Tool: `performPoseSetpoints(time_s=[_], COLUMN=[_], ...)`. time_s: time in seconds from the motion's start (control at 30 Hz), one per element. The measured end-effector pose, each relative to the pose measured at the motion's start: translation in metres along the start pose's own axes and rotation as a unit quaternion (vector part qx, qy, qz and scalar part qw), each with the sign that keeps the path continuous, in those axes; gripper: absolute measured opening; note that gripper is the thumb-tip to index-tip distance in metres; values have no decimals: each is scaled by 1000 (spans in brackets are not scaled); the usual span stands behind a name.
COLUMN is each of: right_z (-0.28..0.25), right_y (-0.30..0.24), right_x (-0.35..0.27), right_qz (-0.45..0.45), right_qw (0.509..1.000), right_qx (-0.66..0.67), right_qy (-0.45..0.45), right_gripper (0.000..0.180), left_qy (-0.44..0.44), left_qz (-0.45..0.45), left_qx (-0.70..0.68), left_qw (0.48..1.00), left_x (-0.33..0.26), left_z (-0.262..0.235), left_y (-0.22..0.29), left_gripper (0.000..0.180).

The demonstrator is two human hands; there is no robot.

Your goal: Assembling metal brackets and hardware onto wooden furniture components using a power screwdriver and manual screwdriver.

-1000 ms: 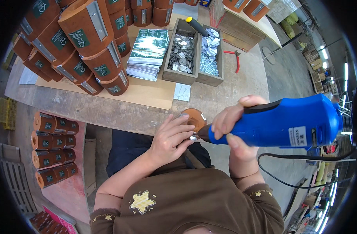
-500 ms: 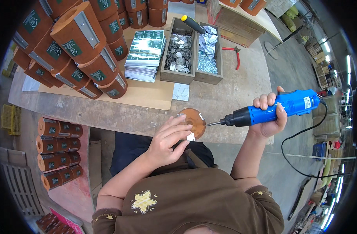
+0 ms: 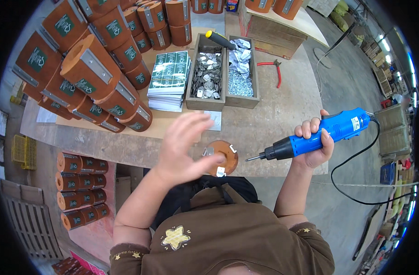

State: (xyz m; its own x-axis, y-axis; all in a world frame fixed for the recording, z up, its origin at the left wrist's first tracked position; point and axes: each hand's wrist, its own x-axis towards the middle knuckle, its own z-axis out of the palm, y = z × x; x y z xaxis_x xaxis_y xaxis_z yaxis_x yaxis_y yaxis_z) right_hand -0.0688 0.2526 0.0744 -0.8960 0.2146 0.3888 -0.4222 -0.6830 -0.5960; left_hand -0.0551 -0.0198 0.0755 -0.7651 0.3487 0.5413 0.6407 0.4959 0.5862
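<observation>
Blue and black, an electric screwdriver (image 3: 324, 137) is gripped in the right hand (image 3: 315, 140) at right of centre, its bit seemingly held leftward to face the brown round piece (image 3: 231, 162) at the frame's centre. The left hand (image 3: 178, 149), empty and spread, overlaps that piece; contact is unclear. Above, wooden trays (image 3: 205, 104) of small metal pieces (image 3: 206, 75) stand on the bench (image 3: 287, 123), probably for easy reach, near red-handled pliers (image 3: 278, 77).

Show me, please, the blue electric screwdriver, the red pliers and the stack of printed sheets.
Blue electric screwdriver (image 3: 306, 145): head view, front of its blue body.
Red pliers (image 3: 279, 78): head view, one handle.
Stack of printed sheets (image 3: 168, 77): head view, top sheet.
</observation>
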Motion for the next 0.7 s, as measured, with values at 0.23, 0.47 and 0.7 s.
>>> performPoseSetpoints(time_s=[0.23,0.47,0.7], right_z=[-7,-11,-6], right_y=[-10,-4,0], right_x=[4,6,4], right_qz=[-19,-8,-1], right_qw=[1000,1000,1000], right_qx=[-13,-7,-4], right_qy=[-17,-15,-14], right_gripper=[49,50,50], left_qy=[-156,-93,29], left_qz=[-138,-163,-174], left_qx=[-55,-152,-188], left_qw=[977,970,966], left_x=[-28,-45,-70], left_z=[34,35,87], left_y=[2,-10,-14], left_gripper=[83,89,113])
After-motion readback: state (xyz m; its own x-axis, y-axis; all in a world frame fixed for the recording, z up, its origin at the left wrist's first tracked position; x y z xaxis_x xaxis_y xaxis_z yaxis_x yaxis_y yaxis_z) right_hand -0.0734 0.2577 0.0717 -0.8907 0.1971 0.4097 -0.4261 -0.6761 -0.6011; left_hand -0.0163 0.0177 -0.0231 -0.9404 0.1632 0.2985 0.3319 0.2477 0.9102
